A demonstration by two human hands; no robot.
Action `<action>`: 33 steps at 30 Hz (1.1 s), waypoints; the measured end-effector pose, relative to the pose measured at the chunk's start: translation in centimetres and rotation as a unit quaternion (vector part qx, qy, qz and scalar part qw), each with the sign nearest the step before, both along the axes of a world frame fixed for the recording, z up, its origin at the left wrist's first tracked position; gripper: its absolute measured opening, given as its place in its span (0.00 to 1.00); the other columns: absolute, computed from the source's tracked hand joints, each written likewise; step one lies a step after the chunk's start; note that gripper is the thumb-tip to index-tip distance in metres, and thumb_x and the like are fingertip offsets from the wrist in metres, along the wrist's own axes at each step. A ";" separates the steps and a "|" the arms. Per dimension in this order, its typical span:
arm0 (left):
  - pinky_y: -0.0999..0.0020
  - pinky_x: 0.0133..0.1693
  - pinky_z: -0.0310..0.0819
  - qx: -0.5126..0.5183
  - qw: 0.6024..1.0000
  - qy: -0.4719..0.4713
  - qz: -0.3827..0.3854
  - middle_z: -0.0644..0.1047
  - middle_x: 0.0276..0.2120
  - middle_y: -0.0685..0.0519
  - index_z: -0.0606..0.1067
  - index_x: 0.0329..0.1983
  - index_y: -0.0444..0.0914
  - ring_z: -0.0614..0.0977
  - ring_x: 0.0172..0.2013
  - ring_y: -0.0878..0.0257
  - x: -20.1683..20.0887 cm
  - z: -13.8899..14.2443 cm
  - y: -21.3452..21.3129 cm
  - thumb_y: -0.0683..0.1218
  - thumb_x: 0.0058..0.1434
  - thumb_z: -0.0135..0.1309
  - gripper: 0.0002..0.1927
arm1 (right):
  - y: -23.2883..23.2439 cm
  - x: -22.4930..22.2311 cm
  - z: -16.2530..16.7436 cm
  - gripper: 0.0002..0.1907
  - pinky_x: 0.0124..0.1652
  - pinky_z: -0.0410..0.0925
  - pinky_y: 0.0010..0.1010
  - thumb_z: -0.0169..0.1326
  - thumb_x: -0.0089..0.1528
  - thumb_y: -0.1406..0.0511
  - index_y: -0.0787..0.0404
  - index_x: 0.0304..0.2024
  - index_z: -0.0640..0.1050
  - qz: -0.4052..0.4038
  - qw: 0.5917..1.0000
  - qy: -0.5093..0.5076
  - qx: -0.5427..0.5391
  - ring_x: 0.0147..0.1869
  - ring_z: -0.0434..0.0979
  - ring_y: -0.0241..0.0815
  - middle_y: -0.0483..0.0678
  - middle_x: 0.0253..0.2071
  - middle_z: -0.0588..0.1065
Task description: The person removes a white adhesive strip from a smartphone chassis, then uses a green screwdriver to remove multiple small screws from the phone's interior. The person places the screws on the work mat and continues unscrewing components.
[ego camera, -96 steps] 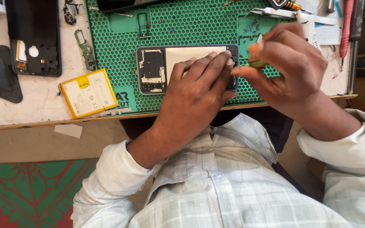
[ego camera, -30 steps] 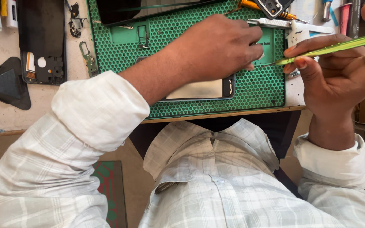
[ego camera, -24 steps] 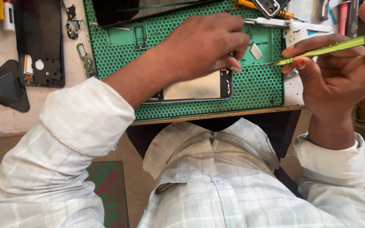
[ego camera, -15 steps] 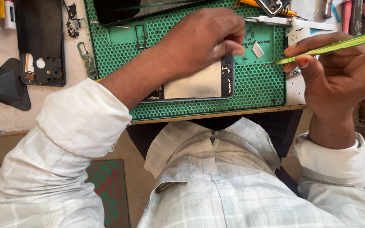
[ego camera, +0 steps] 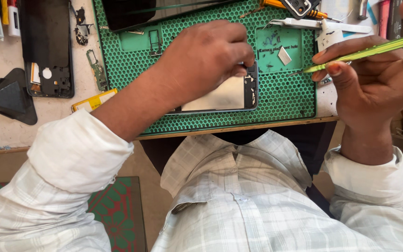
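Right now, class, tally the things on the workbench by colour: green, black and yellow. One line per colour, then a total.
Green: 2, the honeycomb mat and the green tool in the right hand
Black: 2, the phone frame and the triangular piece
Yellow: 1, the battery
Total: 5

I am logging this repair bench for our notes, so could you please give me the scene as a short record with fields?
Surface: green honeycomb mat on a pale bench
Left hand: fingertips on the top end of the opened phone
Right hand: holds a yellow-green screwdriver, tip above the mat, clear of the phone
Left of mat: black phone frame, yellow battery, dark triangular pick
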State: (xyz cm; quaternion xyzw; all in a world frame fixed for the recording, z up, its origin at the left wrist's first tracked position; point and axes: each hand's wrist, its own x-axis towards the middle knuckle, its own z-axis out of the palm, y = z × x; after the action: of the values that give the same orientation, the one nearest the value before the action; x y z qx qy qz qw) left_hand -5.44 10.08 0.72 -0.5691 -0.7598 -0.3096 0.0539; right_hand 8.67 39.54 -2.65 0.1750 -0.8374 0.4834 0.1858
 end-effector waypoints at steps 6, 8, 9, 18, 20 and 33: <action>0.63 0.43 0.77 -0.030 0.987 0.160 0.012 0.75 0.40 0.54 0.77 0.41 0.40 0.81 0.44 0.58 0.0 -0.7 0.3 0.43 0.66 0.58 0.03 | -0.2 0.0 0.5 0.34 0.45 0.76 0.32 0.55 0.81 0.70 0.47 0.78 0.48 -0.003 1.000 0.004 0.007 0.44 0.87 0.53 0.67 0.46 0.80; 0.64 0.43 0.77 -0.035 0.982 0.187 0.007 0.74 0.41 0.54 0.76 0.45 0.40 0.80 0.46 0.59 -0.3 -1.0 0.2 0.43 0.65 0.57 0.06 | -0.2 0.1 0.5 0.34 0.45 0.76 0.31 0.55 0.82 0.70 0.48 0.78 0.47 -0.002 1.000 0.002 0.006 0.45 0.87 0.53 0.67 0.47 0.80; 0.65 0.42 0.77 -0.036 0.980 0.196 0.004 0.74 0.42 0.54 0.75 0.47 0.40 0.80 0.46 0.59 -0.4 -1.2 0.3 0.43 0.65 0.57 0.08 | -0.2 0.1 0.6 0.34 0.44 0.77 0.30 0.55 0.82 0.70 0.48 0.78 0.47 0.000 1.000 0.002 0.007 0.45 0.87 0.53 0.67 0.47 0.80; 0.63 0.45 0.75 0.049 0.982 0.177 0.034 0.70 0.45 0.47 0.70 0.49 0.31 0.77 0.49 0.54 -0.5 -1.6 0.4 0.43 0.66 0.56 0.13 | -0.5 -1.4 2.4 0.34 0.45 0.79 0.33 0.54 0.79 0.73 0.54 0.77 0.47 0.031 0.999 0.021 0.038 0.43 0.86 0.53 0.67 0.46 0.79; 0.62 0.46 0.75 0.054 0.985 0.158 0.046 0.70 0.44 0.48 0.71 0.48 0.32 0.77 0.48 0.54 -0.3 -1.0 0.5 0.43 0.68 0.57 0.12 | -0.8 -1.9 3.1 0.34 0.47 0.79 0.34 0.53 0.78 0.74 0.56 0.76 0.47 0.040 0.997 0.035 0.060 0.45 0.87 0.54 0.68 0.46 0.79; 0.60 0.42 0.78 0.100 0.989 0.014 0.110 0.78 0.39 0.50 0.78 0.43 0.35 0.82 0.40 0.54 3.2 2.3 0.2 0.43 0.67 0.65 0.09 | -4.3 -4.3 6.7 0.42 0.47 0.79 0.34 0.58 0.73 0.77 0.55 0.76 0.45 0.059 0.986 0.115 0.109 0.50 0.86 0.57 0.68 0.50 0.78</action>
State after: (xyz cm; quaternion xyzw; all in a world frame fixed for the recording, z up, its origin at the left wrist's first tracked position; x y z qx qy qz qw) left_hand -2.29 10.27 3.07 -0.4778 -0.7823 -0.3680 0.1555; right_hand 4.41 35.27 4.05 0.2976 -0.8465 0.3759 0.2313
